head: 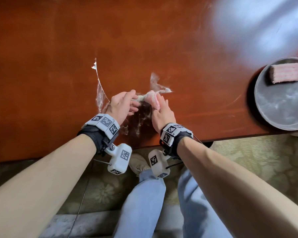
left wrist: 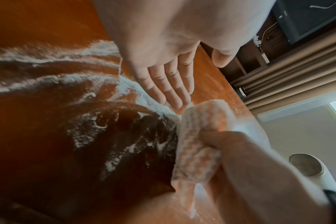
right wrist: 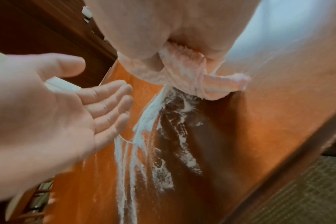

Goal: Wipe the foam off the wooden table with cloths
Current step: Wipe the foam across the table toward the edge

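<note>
Head view shows the right hand (head: 163,115) squeezing a bunched pink cloth (head: 152,98) just over the wooden table (head: 58,66), with its fingers curled tight around the cloth. Next to it, the left hand (head: 122,104) has straight, spread fingers (left wrist: 169,89) and holds nothing; their tips are right beside the cloth's far end. White foam (right wrist: 146,121) lies in streaks on the table under and between both hands, and a second folded cloth (head: 287,73) sits in a round metal tray (head: 282,103) far to the right.

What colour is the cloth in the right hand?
Pale pink with whitish ribbed stripes; the cloth shows best in the left wrist view, gripped by the right hand.
</note>
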Action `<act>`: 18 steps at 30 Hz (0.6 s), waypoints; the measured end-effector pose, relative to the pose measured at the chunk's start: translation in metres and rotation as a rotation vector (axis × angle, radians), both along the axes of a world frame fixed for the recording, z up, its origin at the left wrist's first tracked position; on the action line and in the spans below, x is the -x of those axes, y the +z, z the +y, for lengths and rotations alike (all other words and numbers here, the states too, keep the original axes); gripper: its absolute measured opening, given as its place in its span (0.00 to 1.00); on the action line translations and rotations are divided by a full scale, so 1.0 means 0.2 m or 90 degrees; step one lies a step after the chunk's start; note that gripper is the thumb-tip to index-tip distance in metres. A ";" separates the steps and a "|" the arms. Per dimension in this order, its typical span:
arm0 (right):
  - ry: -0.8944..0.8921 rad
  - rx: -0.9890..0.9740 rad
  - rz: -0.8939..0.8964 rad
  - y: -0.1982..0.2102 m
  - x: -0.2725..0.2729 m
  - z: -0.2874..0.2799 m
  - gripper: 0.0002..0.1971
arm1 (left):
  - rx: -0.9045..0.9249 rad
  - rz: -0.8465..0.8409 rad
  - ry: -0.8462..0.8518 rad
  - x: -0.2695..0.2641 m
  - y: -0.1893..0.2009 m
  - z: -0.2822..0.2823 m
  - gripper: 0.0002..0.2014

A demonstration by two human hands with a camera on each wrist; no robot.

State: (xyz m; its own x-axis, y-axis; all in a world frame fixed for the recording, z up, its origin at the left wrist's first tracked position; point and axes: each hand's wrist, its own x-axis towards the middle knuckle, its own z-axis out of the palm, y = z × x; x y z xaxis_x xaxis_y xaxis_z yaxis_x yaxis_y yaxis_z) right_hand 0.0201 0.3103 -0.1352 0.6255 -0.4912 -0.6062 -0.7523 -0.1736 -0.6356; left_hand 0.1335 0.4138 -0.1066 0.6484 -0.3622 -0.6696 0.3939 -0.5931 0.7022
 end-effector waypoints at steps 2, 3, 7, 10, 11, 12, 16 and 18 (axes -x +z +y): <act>-0.075 0.032 -0.011 0.04 0.00 -0.03 0.35 | -0.002 -0.001 -0.008 -0.01 0.00 0.04 0.18; -0.110 0.056 -0.019 0.06 0.01 -0.06 0.35 | 0.001 -0.001 -0.009 -0.01 0.00 0.04 0.17; -0.194 0.130 -0.016 0.09 0.10 -0.26 0.35 | 0.018 -0.005 -0.019 0.00 0.03 0.01 0.17; -0.212 0.168 0.022 0.09 0.15 -0.42 0.35 | 0.021 -0.023 -0.034 0.00 0.04 -0.01 0.17; -0.211 0.175 0.033 0.07 0.16 -0.47 0.35 | 0.021 -0.024 -0.038 0.00 0.04 -0.02 0.18; -0.202 0.179 0.037 0.05 0.15 -0.50 0.35 | 0.021 -0.023 -0.041 0.00 0.05 -0.02 0.18; -0.065 0.171 0.058 -0.05 0.09 -0.55 0.34 | 0.013 -0.026 -0.052 -0.05 0.03 -0.03 0.17; 0.012 0.176 0.027 -0.09 0.03 -0.48 0.32 | 0.010 -0.023 -0.041 -0.08 0.01 -0.04 0.17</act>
